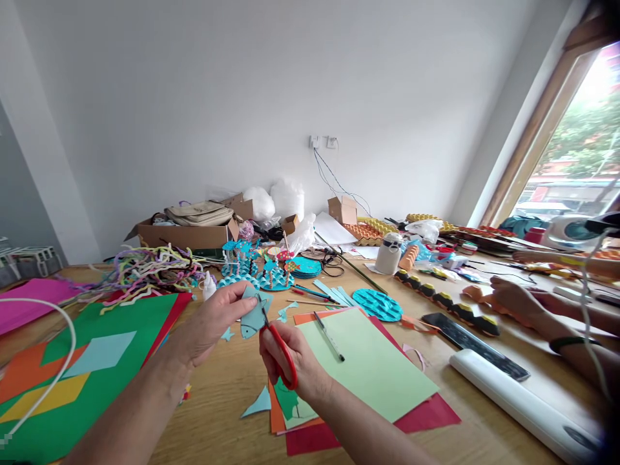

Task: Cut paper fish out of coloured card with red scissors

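Note:
My left hand (220,316) pinches a light blue piece of paper (252,321) with a fish drawn on it. In my right hand (293,355) are red-handled scissors (285,361), their blades at the paper's right edge. Under and beside my right hand lies a stack topped by a pale green sheet (372,368), with a pen (329,337) on it. Blue offcuts lie about, among them a triangular scrap (258,403) below my hands and a small star-shaped scrap (227,334) by my left hand.
Left are a green sheet (116,387) and tangled pipe cleaners (150,268). Behind my hands stand blue crafts with paper fish (276,266) and a glue bottle (209,285). At right lie a phone (475,345) and a long white device (523,403); another person's hands (518,300) work there.

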Action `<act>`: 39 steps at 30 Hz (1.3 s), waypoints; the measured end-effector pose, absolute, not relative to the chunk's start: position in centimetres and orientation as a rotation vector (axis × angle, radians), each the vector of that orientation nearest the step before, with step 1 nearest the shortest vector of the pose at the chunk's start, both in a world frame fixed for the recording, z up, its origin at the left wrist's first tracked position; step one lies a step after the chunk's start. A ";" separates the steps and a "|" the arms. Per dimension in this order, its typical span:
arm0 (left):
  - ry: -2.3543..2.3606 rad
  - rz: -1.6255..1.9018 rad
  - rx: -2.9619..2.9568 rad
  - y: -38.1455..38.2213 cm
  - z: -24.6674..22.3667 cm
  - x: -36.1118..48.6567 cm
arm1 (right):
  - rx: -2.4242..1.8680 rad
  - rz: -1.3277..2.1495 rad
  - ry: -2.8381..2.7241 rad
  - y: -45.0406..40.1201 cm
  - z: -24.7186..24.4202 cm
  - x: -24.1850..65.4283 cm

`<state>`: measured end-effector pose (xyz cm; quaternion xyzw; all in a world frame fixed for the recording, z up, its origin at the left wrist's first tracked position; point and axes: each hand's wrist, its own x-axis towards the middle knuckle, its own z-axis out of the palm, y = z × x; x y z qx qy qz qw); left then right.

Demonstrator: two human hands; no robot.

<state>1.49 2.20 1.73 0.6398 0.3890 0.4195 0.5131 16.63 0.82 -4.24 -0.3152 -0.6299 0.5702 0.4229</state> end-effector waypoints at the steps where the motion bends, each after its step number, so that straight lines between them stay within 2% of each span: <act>1: 0.935 1.013 1.539 2.2 1.7 1.5 | -0.790 1.425 -1.574 0.8 -4.2 16.6; 39: 0.966 1.006 1.561 2.2 1.6 1.7 | -0.778 1.437 -1.550 1.2 -4.7 16.6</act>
